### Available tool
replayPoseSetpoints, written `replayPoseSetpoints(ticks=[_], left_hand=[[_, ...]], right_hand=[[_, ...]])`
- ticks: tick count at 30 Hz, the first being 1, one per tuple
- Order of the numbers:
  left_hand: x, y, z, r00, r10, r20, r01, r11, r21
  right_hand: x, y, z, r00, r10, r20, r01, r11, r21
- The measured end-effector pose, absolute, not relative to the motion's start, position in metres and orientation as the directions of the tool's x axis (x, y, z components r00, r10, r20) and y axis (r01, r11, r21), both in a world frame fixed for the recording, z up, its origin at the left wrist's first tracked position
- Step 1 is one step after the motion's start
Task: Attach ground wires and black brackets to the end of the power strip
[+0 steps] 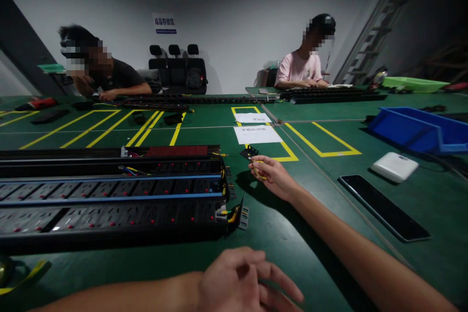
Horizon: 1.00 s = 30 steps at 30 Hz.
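Observation:
My right hand (274,175) is raised over the table, right of the power strips, its fingers pinched on a short yellow wire (260,170). A small black end plate (249,151) shows just beyond the fingertips; whether it is joined to the wire I cannot tell. My left hand (248,282) is at the bottom edge with its fingers apart and nothing in it. The nearest power strip (120,217) has black sockets and red dots, with a holed end plate (243,218) hanging by wires at its right end. Behind it lies a blue-edged power strip (120,189).
On the right are a phone (383,207), a white box (395,166) and a blue bin (420,129). White paper labels (258,135) and yellow tape outlines (321,154) mark the green table (292,253). Two people (120,75) sit across it.

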State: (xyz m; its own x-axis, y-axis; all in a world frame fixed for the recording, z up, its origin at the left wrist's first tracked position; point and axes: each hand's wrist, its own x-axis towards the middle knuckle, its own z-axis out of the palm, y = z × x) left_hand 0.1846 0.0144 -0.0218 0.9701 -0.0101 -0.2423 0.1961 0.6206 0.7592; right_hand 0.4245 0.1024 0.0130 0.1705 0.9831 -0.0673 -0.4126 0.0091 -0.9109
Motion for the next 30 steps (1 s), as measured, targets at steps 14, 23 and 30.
replayPoseSetpoints(ticks=[14,23,30], left_hand=[[0.18,0.021,0.003,0.954,-0.134,-0.269,0.231,0.899,0.372],[0.179,0.023,0.008,0.953,-0.174,-0.247,0.257,0.896,0.363],[0.18,0.022,0.009,0.944,-0.193,-0.266,0.278,0.901,0.333]], right_hand=[[0.427,0.103,0.012,0.164,0.983,-0.081,-0.433,-0.002,-0.902],[0.429,0.102,0.012,0.162,0.983,-0.087,-0.406,-0.014,-0.914],[0.43,0.101,0.012,0.159,0.983,-0.087,-0.401,-0.016,-0.916]])
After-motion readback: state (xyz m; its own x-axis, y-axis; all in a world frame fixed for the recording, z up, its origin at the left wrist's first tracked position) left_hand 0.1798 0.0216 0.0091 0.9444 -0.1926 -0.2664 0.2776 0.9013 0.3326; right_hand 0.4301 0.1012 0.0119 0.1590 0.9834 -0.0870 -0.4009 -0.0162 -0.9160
